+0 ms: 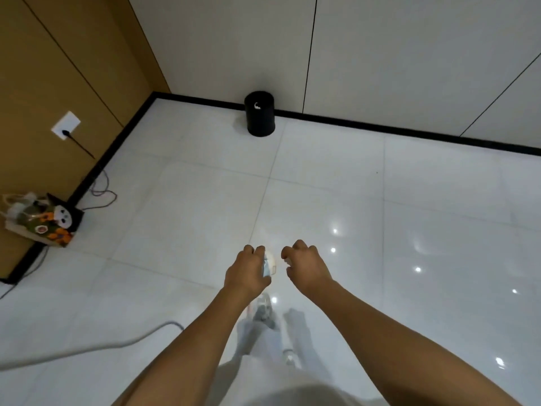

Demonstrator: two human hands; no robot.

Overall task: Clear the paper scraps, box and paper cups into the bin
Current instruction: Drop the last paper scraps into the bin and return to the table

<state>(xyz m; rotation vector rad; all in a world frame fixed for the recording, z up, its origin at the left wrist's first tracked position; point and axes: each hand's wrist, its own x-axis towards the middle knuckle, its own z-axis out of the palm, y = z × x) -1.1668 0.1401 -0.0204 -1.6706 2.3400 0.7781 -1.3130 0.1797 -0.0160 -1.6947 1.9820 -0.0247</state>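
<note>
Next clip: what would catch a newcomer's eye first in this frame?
Two bare forearms reach forward at the bottom centre; the left hand grips a pale paper cup, while the right hand is loosely curled and holds nothing. Ahead, a black bin stands on the white floor against the far wall.

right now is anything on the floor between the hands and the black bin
No. In the head view, only bare white tile lies between the hands, left and right, and the black bin by the wall.
</note>
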